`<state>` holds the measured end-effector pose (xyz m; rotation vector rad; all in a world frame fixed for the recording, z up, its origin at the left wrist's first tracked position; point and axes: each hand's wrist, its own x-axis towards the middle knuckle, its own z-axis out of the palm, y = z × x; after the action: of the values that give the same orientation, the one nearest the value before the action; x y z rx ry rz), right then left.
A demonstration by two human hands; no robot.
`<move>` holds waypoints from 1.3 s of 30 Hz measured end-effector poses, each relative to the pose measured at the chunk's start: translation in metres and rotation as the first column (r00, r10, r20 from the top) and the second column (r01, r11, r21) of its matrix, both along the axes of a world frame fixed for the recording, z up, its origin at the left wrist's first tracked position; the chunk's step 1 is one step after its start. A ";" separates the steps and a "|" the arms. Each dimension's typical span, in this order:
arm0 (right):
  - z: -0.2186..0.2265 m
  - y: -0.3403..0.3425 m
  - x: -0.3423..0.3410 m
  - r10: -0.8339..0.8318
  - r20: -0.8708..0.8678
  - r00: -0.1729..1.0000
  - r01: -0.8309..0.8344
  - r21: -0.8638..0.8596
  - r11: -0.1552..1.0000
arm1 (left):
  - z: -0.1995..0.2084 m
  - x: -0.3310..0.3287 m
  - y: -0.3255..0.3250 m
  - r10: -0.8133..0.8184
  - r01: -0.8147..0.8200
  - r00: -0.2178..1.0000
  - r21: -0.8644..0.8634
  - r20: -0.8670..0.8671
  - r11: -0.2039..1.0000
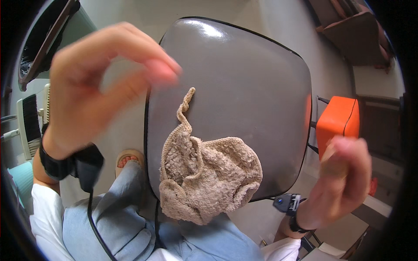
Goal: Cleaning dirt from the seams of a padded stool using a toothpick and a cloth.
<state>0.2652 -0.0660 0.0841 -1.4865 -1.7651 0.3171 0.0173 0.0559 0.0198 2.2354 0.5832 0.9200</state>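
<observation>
A crumpled beige terry cloth (217, 174) lies on the near part of a grey padded chair seat (248, 95), drooping over its front edge by my knees. One corner of it is twisted into a thin tail pointing away from me. My left hand (96, 82) is raised at the seat's left side, thumb and fingertips brought together in a ring; nothing shows between them. Off the seat's right side hovers my right hand (344, 178), its fingers curled in against the thumb and somewhat blurred, with no object visible. Both hands are apart from the cloth.
An orange box-shaped thing (337, 122) stands right of the seat. Brushes with black and pale bristles (31, 124) are at the far left. Brown furniture (352, 39) sits at the upper right. A cable (90, 226) hangs from the device on my left wrist.
</observation>
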 end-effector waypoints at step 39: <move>-0.078 0.114 0.067 -0.347 -0.080 0.934 0.327 -0.195 0.925 | -0.044 -0.218 0.113 0.822 -0.345 0.486 -0.800 0.296 0.492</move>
<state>0.3325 0.0482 0.0063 -1.8309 -1.3876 0.3806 -0.2006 0.1690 -0.0245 0.8699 1.2078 1.4910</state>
